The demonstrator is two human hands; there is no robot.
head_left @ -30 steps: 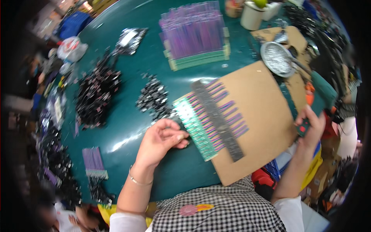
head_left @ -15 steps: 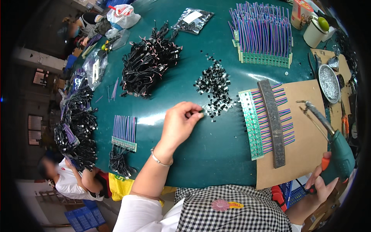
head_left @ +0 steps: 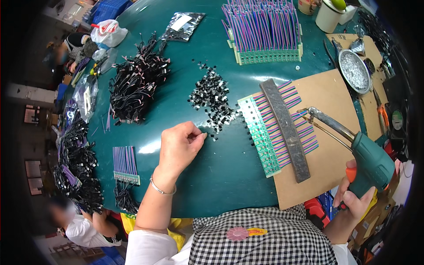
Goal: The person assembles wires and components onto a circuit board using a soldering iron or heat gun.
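Left hand point(head_left: 179, 148), centre of frame, has fingertips pinched together at the lower edge of a pile of small black parts point(head_left: 212, 98) on the green table point(head_left: 221, 172). Right hand point(head_left: 353, 203), lower right, grips a green soldering gun point(head_left: 357, 148), its tip over the strip of wired circuit boards point(head_left: 276, 128) on cardboard point(head_left: 327, 110).

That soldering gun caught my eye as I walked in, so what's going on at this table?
A person sits at a green table. The right hand grips a green soldering gun, its tip over a strip of green boards with purple wires lying on cardboard under a dark bar. The left hand pinches at the edge of a pile of small black parts; whether it holds one is too small to tell.
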